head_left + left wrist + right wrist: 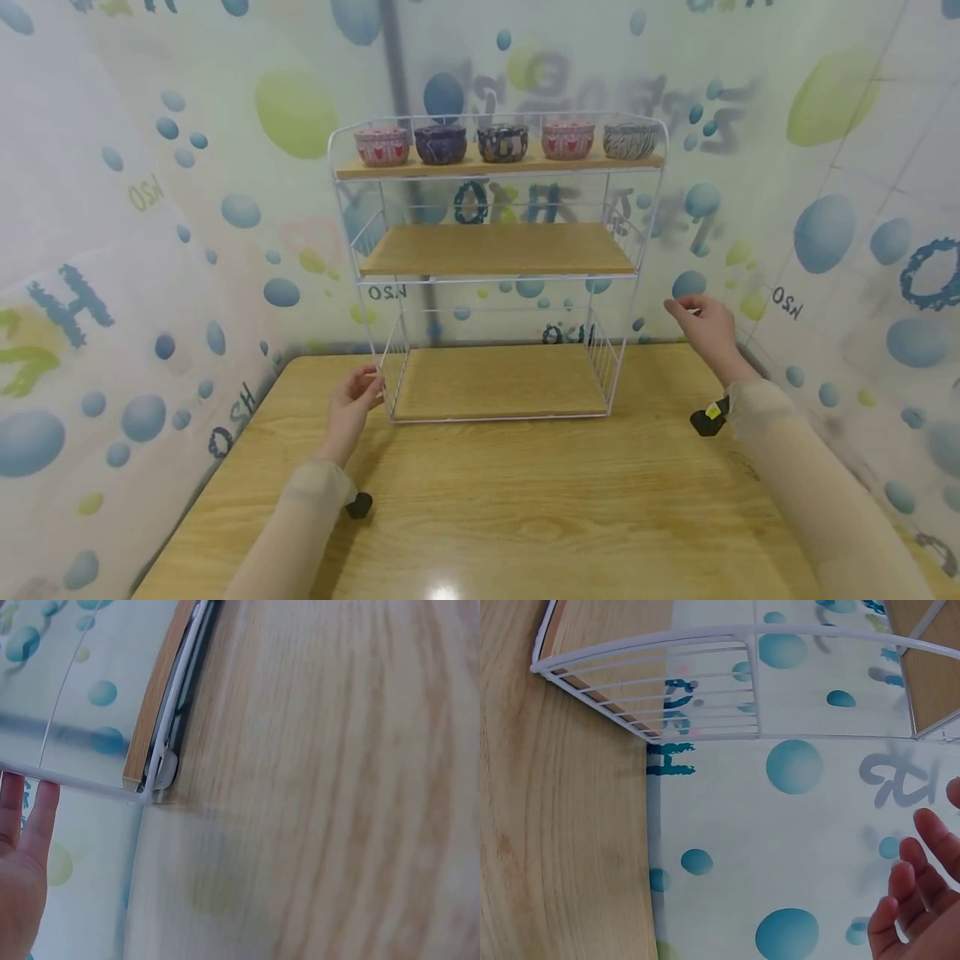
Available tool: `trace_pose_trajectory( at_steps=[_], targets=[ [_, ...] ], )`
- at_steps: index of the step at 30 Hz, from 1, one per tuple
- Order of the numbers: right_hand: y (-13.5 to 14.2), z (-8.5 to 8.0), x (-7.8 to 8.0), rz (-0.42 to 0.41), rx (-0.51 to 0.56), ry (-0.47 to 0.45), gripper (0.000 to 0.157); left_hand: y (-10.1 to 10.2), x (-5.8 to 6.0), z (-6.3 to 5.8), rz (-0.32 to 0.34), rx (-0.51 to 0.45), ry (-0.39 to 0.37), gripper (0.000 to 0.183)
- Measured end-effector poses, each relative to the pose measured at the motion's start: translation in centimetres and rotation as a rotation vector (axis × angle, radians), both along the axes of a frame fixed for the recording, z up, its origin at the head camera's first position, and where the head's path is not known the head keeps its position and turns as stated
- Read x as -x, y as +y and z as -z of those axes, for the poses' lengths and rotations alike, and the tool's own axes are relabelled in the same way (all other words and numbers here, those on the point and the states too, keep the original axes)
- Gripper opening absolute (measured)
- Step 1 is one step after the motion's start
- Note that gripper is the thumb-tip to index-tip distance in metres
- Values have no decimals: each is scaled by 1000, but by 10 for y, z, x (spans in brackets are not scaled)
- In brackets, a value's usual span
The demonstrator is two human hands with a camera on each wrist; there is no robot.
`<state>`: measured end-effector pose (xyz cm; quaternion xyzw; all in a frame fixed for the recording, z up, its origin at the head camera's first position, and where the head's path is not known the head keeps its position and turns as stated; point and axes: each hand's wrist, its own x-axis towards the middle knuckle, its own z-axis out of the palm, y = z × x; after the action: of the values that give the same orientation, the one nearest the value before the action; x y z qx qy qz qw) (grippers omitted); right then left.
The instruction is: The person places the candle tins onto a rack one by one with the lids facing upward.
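Note:
A three-tier rack (498,277) of white wire with wooden shelves stands at the back of the table. My left hand (352,404) is at its lower left post; in the left wrist view the straight fingers (39,817) meet the white wire. Out to the right of the rack, my right hand (705,329) is raised in the air with loosely bent fingers and holds nothing. The right wrist view shows that hand (922,907) apart from the rack's side rails (660,682).
Patterned bowls line the top shelf: a pink one (382,147), a purple one (441,146), a dark multicoloured one (502,144), a second pink one (567,140) and a black-and-white striped one (630,142). Behind the wooden table (510,508) hangs a spotted wall covering (296,112).

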<state>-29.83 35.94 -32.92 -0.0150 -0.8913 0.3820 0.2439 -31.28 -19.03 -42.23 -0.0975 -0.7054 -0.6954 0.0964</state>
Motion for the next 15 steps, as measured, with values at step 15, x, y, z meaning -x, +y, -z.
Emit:
trace_pose_trajectory(
  at_steps=[15],
  targets=[
    [3,10,-4,12,32,-30,53,-3,2,8,23,-23,-4,35]
  ],
)
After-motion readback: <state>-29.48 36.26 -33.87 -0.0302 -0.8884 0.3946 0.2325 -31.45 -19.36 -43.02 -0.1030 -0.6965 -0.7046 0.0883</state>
